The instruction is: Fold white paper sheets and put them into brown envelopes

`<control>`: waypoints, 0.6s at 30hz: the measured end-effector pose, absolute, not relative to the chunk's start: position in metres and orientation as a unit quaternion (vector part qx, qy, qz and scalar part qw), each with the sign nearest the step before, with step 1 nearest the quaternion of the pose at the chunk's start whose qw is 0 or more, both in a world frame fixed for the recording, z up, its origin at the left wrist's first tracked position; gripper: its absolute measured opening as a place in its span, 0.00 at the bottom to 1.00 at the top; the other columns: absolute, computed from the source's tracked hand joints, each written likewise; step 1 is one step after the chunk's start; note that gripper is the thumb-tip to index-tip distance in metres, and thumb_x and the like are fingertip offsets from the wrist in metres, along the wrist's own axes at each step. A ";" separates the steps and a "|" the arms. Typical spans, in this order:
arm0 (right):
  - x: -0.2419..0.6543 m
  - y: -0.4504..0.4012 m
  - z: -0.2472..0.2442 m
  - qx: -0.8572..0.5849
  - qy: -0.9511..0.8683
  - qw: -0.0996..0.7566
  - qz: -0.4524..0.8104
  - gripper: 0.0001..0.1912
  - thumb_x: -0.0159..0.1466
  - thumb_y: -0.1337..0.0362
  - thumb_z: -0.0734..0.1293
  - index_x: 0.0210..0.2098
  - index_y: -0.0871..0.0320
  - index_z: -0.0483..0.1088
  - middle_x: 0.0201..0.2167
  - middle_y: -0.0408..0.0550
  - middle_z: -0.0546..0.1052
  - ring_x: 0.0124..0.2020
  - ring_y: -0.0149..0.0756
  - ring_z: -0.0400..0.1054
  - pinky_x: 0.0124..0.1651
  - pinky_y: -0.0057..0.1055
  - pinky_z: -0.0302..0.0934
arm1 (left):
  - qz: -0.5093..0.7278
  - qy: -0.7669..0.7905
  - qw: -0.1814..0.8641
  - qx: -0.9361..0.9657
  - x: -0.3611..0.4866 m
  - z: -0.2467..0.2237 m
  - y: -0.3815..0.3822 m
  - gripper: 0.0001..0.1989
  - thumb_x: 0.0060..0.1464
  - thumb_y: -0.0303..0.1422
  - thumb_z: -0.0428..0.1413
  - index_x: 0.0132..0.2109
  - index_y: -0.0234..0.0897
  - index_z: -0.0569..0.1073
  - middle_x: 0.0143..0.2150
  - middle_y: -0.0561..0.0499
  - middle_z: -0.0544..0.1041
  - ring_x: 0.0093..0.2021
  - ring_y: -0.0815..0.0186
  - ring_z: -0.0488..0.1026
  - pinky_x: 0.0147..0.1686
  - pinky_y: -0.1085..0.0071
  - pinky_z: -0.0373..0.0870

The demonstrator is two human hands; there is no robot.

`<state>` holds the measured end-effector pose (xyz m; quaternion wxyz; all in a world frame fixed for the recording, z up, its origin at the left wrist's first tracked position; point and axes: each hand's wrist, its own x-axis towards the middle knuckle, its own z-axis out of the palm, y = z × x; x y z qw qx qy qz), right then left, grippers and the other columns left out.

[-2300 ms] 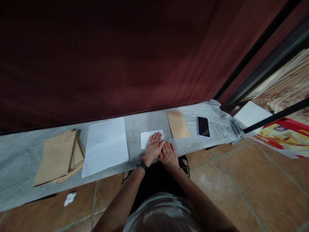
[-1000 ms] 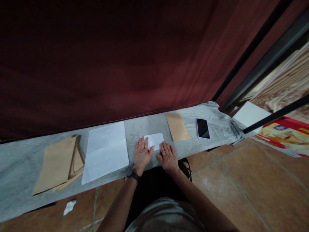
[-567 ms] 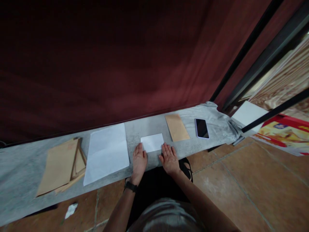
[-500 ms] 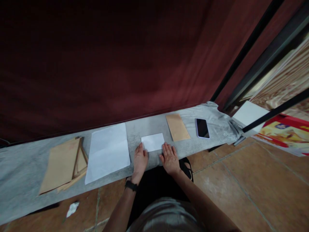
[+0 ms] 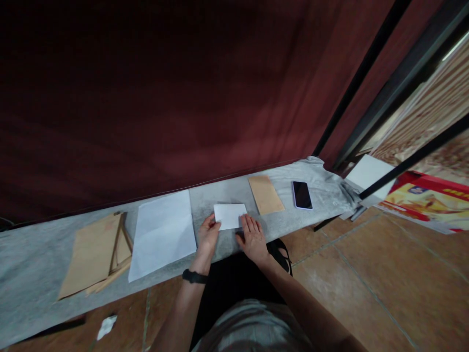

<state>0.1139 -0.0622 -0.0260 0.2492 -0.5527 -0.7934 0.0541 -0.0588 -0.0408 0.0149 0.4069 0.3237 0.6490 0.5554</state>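
Evidently, left fingers (image 5: pixel 208 221) pinch one white slip (image 5: pixel 229 215); outstretched right fingers (image 5: pixel 250 224) touch it, near one brown sheet (image 5: pixel 266 194).

a smartphone (image 5: pixel 302 195) in a pale lilac case lies flat, dark screen up, toward the right end of a long, narrow table (image 5: pixel 32 274) draped in mottled grey cloth (image 5: pixel 319 177), which bunches into wrinkles there. a dark red curtain (image 5: pixel 176 117) hangs along the far side. at the right, two black poles (image 5: pixel 361 78) slant across the view; past the table's end are a white panel (image 5: pixel 371 172) and a red-and-yellow printed carton (image 5: pixel 428 199), with brown-and-cream striped material (image 5: pixel 437 100) above. pale-grouted terracotta floor tiles (image 5: pixel 339 288) spread below, a crumpled white tissue (image 5: pixel 106 327) lying on them at left.
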 end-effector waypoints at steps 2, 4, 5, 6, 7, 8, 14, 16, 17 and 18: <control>0.109 -0.057 -0.013 -0.550 -0.786 0.265 0.095 0.33 0.68 0.61 0.63 0.70 0.64 0.56 0.67 0.61 0.66 0.64 0.53 0.62 0.64 0.48 0.58 | 0.553 0.622 0.435 0.342 -0.050 0.030 -0.045 0.22 0.44 0.34 0.64 0.49 0.36 0.78 0.33 0.52 0.79 0.33 0.65 0.75 0.35 0.70 0.71; 0.104 -0.051 -0.001 -0.552 -0.764 0.298 0.151 0.28 0.69 0.64 0.59 0.68 0.62 0.61 0.62 0.61 0.70 0.60 0.50 0.66 0.62 0.46 0.61 | 0.563 0.577 0.473 0.355 -0.044 0.043 -0.048 0.24 0.47 0.39 0.65 0.52 0.37 0.78 0.38 0.49 0.80 0.38 0.63 0.76 0.38 0.69 0.72; 0.102 -0.047 0.003 -0.552 -0.743 0.327 0.191 0.25 0.70 0.64 0.58 0.66 0.61 0.64 0.60 0.60 0.72 0.58 0.48 0.68 0.61 0.44 0.62 | 0.575 0.554 0.489 0.351 -0.042 0.047 -0.050 0.25 0.50 0.43 0.64 0.53 0.37 0.77 0.41 0.47 0.80 0.42 0.62 0.77 0.41 0.68 0.72; 0.099 -0.044 0.007 -0.551 -0.711 0.364 0.241 0.23 0.71 0.62 0.57 0.63 0.60 0.68 0.58 0.59 0.74 0.56 0.47 0.69 0.60 0.43 0.63 | 0.586 0.541 0.499 0.339 -0.041 0.049 -0.051 0.25 0.53 0.46 0.62 0.53 0.37 0.76 0.45 0.45 0.80 0.46 0.60 0.77 0.43 0.67 0.73; 0.097 -0.041 0.008 -0.548 -0.666 0.406 0.303 0.22 0.72 0.59 0.56 0.59 0.59 0.71 0.55 0.58 0.76 0.54 0.45 0.71 0.58 0.42 0.64 | 0.594 0.541 0.503 0.319 -0.041 0.048 -0.053 0.25 0.55 0.49 0.60 0.54 0.37 0.76 0.48 0.43 0.79 0.50 0.59 0.76 0.45 0.66 0.73; 0.095 -0.039 0.009 -0.540 -0.608 0.444 0.376 0.22 0.72 0.55 0.57 0.54 0.59 0.74 0.51 0.57 0.78 0.51 0.45 0.72 0.56 0.41 0.65 | 0.593 0.553 0.504 0.298 -0.041 0.045 -0.055 0.25 0.56 0.49 0.60 0.54 0.37 0.75 0.50 0.42 0.78 0.52 0.59 0.75 0.45 0.66 0.73; 0.085 -0.037 0.001 -0.443 -0.285 0.508 0.682 0.25 0.59 0.40 0.68 0.40 0.56 0.74 0.36 0.51 0.81 0.37 0.42 0.75 0.40 0.36 0.68 | 0.516 0.601 0.558 0.245 -0.036 0.008 -0.066 0.32 0.49 0.33 0.67 0.60 0.38 0.69 0.40 0.48 0.79 0.39 0.63 0.78 0.38 0.68 0.74; 0.088 -0.039 -0.002 -0.441 -0.263 0.496 0.700 0.24 0.58 0.42 0.70 0.40 0.56 0.73 0.36 0.50 0.81 0.35 0.39 0.75 0.39 0.34 0.68 | 0.526 0.602 0.550 0.242 -0.035 0.000 -0.065 0.36 0.47 0.30 0.67 0.63 0.38 0.66 0.34 0.52 0.78 0.34 0.66 0.76 0.34 0.71 0.72; 0.090 -0.040 -0.004 -0.445 -0.261 0.485 0.706 0.23 0.57 0.43 0.71 0.39 0.56 0.73 0.36 0.49 0.81 0.35 0.38 0.75 0.39 0.33 0.68 | 0.534 0.608 0.535 0.245 -0.036 -0.003 -0.062 0.38 0.46 0.29 0.66 0.65 0.38 0.65 0.32 0.54 0.77 0.32 0.67 0.75 0.32 0.73 0.71; 0.094 -0.042 -0.006 -0.450 -0.264 0.471 0.711 0.21 0.57 0.45 0.71 0.38 0.56 0.73 0.36 0.49 0.81 0.34 0.37 0.75 0.39 0.32 0.68 | 0.538 0.617 0.515 0.255 -0.039 -0.005 -0.060 0.40 0.45 0.28 0.65 0.66 0.37 0.63 0.30 0.56 0.76 0.29 0.68 0.73 0.30 0.74 0.69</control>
